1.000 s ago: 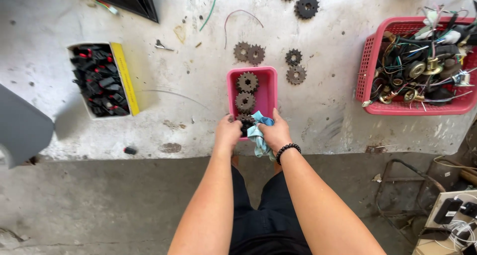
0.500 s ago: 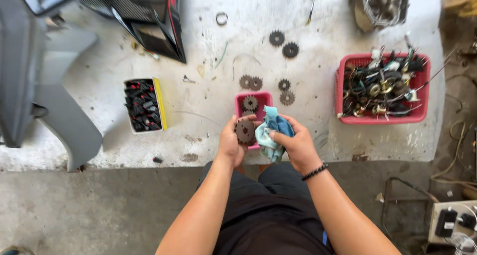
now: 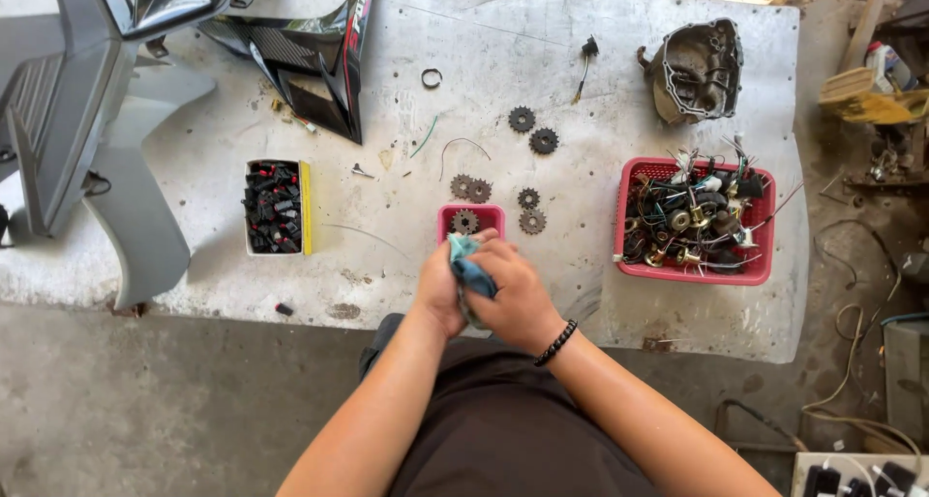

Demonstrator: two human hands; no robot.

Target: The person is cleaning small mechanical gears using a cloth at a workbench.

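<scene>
My two hands are pressed together at the near edge of the table, just in front of a small pink tray (image 3: 489,213) that holds a dark sprocket (image 3: 465,222). My right hand (image 3: 518,294) grips a blue cloth (image 3: 468,268) and wraps it over what my left hand (image 3: 437,289) holds. That item is hidden under the cloth and fingers; half a second ago it was a sprocket. A black bead bracelet (image 3: 555,343) is on my right wrist.
Several loose sprockets (image 3: 532,222) lie beyond the tray. A red basket (image 3: 693,271) of wires and parts sits at right, and a white-and-yellow box (image 3: 306,209) of black and red pieces at left. Black and grey fairing panels (image 3: 319,66) and an engine cover (image 3: 699,69) lie at the back.
My left hand took a sprocket out of the pink tray. Both hands drew back toward me and closed together, with the cloth now covering the sprocket. The view has widened.
</scene>
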